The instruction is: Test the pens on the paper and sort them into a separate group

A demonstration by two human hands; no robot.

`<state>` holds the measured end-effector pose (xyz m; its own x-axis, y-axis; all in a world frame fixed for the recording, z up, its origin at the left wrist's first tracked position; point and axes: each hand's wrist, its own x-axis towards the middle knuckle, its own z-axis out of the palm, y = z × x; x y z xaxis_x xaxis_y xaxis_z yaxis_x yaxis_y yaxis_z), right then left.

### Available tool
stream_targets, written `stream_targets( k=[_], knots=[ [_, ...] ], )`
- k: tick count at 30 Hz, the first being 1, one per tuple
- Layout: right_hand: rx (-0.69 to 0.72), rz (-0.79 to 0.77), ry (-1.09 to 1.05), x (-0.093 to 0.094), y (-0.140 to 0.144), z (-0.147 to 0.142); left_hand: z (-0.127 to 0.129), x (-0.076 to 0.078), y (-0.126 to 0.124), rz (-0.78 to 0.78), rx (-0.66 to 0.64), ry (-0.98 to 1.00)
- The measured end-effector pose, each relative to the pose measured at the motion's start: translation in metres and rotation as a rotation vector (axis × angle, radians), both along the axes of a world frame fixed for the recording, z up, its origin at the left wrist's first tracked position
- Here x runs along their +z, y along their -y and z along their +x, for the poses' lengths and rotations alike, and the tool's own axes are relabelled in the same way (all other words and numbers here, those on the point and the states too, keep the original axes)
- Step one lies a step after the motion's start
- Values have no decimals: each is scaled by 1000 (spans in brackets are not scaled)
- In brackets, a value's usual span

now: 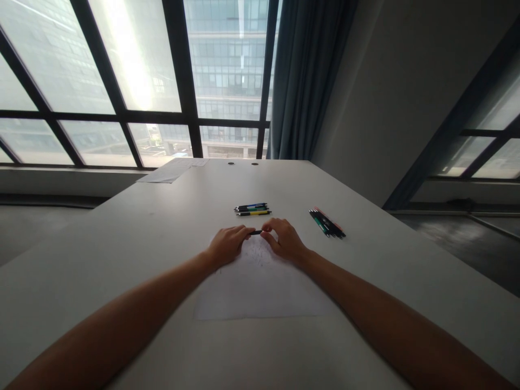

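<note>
My left hand [228,244] and my right hand [284,238] meet at the far edge of a white sheet of paper [260,287] lying on the table [122,233]. Together they hold a dark pen [257,232] level between their fingertips, one hand at each end. Only a short piece of the pen shows between the fingers. Faint scribbles mark the paper just below the hands.
A small row of pens [252,209] lies just beyond the hands. Another bunch of pens [327,222] lies to the right. Loose sheets [173,170] rest at the table's far left by the window. A curtain [304,81] hangs behind.
</note>
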<state>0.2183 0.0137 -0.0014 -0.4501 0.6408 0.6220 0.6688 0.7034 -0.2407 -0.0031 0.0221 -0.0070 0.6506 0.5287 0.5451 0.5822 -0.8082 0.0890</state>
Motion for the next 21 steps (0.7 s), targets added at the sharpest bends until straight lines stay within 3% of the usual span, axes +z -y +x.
stream_targets(
  k=[21],
  knots=[
    [41,-46,8,-1,-2,-1,1,-4,-4,70,-13,16]
  ],
)
